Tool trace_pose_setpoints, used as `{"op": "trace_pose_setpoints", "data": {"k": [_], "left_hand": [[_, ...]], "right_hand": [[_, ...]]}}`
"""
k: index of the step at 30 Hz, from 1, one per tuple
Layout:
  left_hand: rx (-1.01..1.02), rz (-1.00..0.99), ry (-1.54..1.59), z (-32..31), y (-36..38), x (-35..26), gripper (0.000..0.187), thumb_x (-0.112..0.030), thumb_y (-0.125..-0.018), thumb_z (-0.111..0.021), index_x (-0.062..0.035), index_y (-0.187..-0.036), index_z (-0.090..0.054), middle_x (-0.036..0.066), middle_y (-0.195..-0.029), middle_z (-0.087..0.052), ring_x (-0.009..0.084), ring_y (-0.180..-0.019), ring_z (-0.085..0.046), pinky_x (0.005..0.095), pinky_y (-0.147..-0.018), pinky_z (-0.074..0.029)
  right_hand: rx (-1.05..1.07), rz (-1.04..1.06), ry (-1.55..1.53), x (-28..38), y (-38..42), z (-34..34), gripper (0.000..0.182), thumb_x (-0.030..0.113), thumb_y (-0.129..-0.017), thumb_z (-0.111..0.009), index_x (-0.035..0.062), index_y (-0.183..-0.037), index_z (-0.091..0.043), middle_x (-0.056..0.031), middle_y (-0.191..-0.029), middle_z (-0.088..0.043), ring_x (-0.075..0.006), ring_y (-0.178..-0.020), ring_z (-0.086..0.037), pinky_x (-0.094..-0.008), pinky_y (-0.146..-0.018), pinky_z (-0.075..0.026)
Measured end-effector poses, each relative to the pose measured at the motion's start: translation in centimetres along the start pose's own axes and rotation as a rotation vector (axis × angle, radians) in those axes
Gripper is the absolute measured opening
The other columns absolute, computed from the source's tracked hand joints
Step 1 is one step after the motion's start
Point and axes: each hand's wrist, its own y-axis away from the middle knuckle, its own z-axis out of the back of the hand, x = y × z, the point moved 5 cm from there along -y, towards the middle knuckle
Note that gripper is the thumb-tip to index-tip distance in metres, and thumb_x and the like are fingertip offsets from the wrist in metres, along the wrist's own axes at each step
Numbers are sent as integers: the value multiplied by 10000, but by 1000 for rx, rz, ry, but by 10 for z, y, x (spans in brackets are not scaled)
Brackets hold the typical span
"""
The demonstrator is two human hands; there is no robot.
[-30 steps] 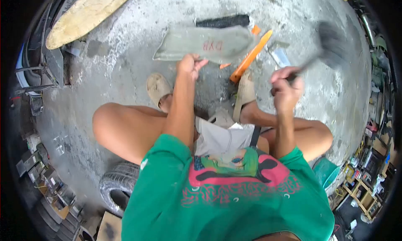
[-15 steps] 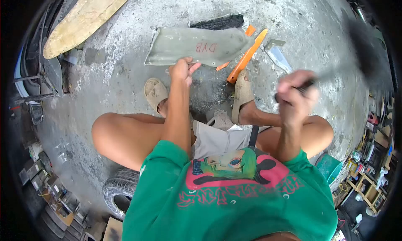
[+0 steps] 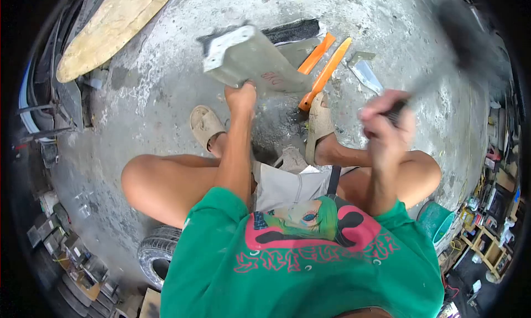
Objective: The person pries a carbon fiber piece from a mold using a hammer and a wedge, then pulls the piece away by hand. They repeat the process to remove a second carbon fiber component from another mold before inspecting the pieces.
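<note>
My left hand [image 3: 241,99] is closed on the near edge of a grey-green moulded panel [image 3: 257,61] with red lettering. The panel is tilted, its left end raised to show a pale, rough-edged end face. In my right hand [image 3: 390,121] is the handle of a mallet [image 3: 462,36], its dark head smeared by motion and held up at the right, apart from the panel. Two orange wedges [image 3: 332,69] lie on the floor just right of the panel. Behind it lies a black woven-looking piece [image 3: 296,31].
A blue-white angled metal piece [image 3: 365,74] lies right of the wedges. My sandalled feet [image 3: 318,121] flank the work spot. A long tan board [image 3: 113,30] stands at upper left, a tire [image 3: 157,254] at lower left, a green bucket [image 3: 435,221] at right.
The panel's left end has lifted and turned from lying nearly flat, my left hand still gripping it. More of the second orange wedge shows. The mallet stays raised, its head slightly farther left and up.
</note>
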Motion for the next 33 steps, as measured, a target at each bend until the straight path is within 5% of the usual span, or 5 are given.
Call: {"op": "trace_pose_setpoints", "data": {"k": [5, 7, 11, 28, 33], "left_hand": [[10, 184, 236, 4, 0, -19, 232, 48, -820, -553, 78, -1050, -558, 148, -986, -594, 247, -773, -607, 342, -629, -592], [47, 180, 311, 7, -3, -27, 222, 57, -828, -542, 87, -1048, -547, 154, -984, -588, 260, -774, -610, 353, -643, -605], [111, 240, 405, 20, -22, -13, 272, 74, -840, -538, 115, -1105, -488, 181, -1051, -557, 282, -862, -617, 393, -731, -619], [599, 116, 795, 37, -17, -60, 182, -41, -893, -577, 49, -1048, -546, 172, -1070, -621, 264, -926, -633, 365, -892, -531], [735, 45, 920, 38, -27, -58, 380, -24, -757, -583, 21, -1135, -603, 143, -1183, -631, 289, -1072, -605, 470, -993, -445]], "right_hand": [[51, 659, -299, 22, 9, 15, 191, -68, -695, -564, 36, -815, -458, -133, -717, -575, -181, -573, -514, -290, -463, -410], [-234, 284, 419, -82, 33, 11, 145, -56, -714, -560, 40, -793, -487, -128, -715, -581, -166, -586, -525, -261, -542, -419], [-123, -759, -75, -164, 49, -10, 171, -100, -701, -465, 31, -806, -498, -75, -659, -547, -137, -597, -534, -251, -517, -392], [-333, -198, 1217, -278, -76, 182, 475, 229, -761, -644, 77, -1210, -606, -203, -1033, -668, -326, -916, -656, -397, -819, -501], [166, -392, -1, -107, -76, 50, 576, 437, -931, -553, 63, -1359, -462, -100, -1232, -583, -186, -1066, -599, -292, -845, -472]]}}
